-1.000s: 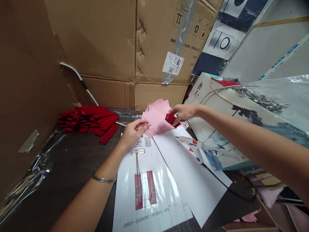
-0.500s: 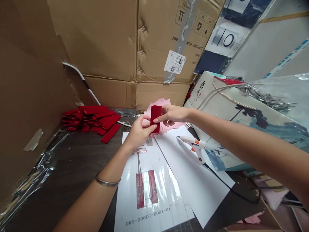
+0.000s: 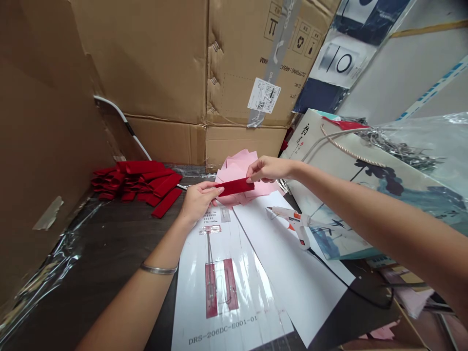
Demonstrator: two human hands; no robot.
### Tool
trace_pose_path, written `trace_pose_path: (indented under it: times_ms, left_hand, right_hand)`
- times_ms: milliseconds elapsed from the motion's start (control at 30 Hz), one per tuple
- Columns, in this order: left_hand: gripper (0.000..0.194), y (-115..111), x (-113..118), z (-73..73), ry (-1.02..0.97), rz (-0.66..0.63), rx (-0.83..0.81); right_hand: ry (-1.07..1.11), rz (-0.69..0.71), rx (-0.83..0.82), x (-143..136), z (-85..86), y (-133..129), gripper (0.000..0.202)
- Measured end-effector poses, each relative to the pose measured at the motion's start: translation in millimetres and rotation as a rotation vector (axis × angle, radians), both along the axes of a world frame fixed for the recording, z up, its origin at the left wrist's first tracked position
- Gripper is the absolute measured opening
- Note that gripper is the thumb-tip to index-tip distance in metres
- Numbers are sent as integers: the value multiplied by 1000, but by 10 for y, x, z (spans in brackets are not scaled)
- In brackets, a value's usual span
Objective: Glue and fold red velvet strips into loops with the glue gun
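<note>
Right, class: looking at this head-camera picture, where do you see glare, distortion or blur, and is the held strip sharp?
Head view: even, soft light with faint shadows; glare streaks on the clear film and on the glossy printed sheet; wide-angle bending stretches the cardboard box edges and the forearms; the red strip between left hand and right hand is sharp.

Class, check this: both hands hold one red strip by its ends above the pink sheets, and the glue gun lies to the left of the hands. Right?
Not quite. The glue gun lies to the right of the hands, as the head view shows. The left hand and right hand do hold the red strip above the pink sheets.
</note>
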State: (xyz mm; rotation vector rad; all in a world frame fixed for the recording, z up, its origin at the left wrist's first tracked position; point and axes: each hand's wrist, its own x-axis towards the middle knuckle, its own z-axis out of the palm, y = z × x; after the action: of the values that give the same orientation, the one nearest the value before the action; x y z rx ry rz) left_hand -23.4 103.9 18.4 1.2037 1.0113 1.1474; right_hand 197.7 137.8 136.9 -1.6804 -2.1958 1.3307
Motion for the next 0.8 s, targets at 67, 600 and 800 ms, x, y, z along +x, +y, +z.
trace_pose_path:
  times_ms: [67, 600, 800]
  left_hand:
    - [39, 16, -3, -33, -5, 12, -11]
    - [54, -66, 27, 27, -81, -96, 93]
    - [32, -38, 33, -14, -90, 10, 139]
  right_hand:
    - [4, -26, 2, 39, 1, 26, 15]
    - [21, 32, 116, 234, 51, 92, 28]
    - [30, 75, 127, 214, -4, 84, 26]
